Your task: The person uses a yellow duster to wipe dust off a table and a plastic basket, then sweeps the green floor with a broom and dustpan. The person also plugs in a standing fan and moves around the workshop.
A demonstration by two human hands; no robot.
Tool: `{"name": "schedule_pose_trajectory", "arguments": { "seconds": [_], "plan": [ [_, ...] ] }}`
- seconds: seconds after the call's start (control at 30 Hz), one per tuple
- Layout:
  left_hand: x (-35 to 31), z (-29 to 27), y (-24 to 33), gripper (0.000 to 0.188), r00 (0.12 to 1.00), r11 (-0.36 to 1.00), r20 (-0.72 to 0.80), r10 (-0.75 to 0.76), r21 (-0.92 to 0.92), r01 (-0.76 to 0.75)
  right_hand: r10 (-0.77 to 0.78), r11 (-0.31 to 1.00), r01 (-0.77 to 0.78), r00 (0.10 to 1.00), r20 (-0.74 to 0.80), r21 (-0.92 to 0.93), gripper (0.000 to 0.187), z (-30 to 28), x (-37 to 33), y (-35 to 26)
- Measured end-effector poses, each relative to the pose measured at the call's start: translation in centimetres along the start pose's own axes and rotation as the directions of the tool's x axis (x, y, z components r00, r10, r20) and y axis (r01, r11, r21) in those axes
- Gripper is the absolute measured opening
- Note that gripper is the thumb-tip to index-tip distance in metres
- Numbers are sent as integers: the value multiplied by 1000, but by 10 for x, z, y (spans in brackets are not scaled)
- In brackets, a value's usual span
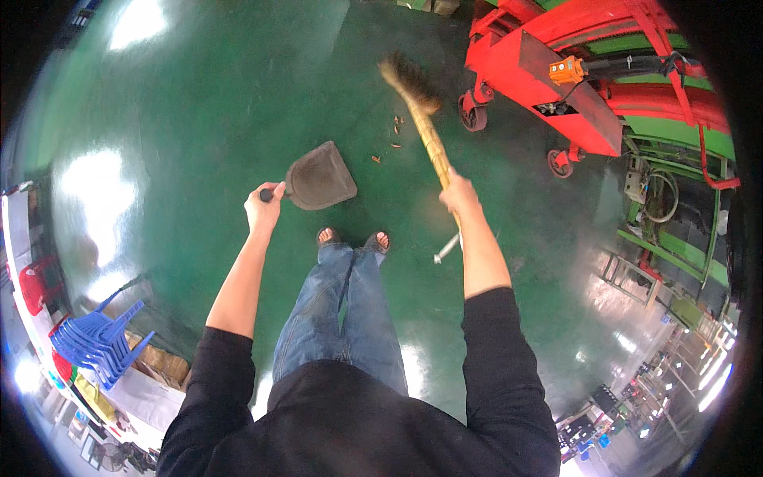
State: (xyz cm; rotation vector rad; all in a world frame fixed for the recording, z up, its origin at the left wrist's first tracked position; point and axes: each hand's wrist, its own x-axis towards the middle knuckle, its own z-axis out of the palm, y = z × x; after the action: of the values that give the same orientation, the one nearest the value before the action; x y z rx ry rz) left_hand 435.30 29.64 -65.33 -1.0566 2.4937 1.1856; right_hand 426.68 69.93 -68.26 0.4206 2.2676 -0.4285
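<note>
My left hand [263,210] grips the black handle of a grey dustpan [320,178], whose wide edge faces to the right over the green floor. In my right hand [459,195] is a hand broom [429,137] with a yellow wrapped handle. Its dark bristles, blurred by motion, point away from me at the upper middle. Several small brown scraps [396,131] lie on the floor between the dustpan and the broom. A pale rod end [447,250] sticks out below my right hand.
Red wheeled machinery [540,87] stands at the upper right, with an orange control box [567,71] on it. Green metal frames [671,246] are at the far right. Stacked blue plastic chairs [99,340] stand at the lower left. My feet [354,238] are just below the dustpan.
</note>
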Motion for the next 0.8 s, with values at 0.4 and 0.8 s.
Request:
{"name": "schedule_pose_trajectory", "arguments": {
  "seconds": [0.4, 0.8],
  "plan": [
    [-3, 18, 24, 26, 996, 998, -78, 45, 38, -42, -70, 858, -97, 951, 302, 504, 85, 145, -196, 72],
    [0, 3, -41, 28, 999, 999, -23, 42, -2, -42, -116, 885, -15, 960, 253, 465, 81, 77, -293, 92]
  ]
}}
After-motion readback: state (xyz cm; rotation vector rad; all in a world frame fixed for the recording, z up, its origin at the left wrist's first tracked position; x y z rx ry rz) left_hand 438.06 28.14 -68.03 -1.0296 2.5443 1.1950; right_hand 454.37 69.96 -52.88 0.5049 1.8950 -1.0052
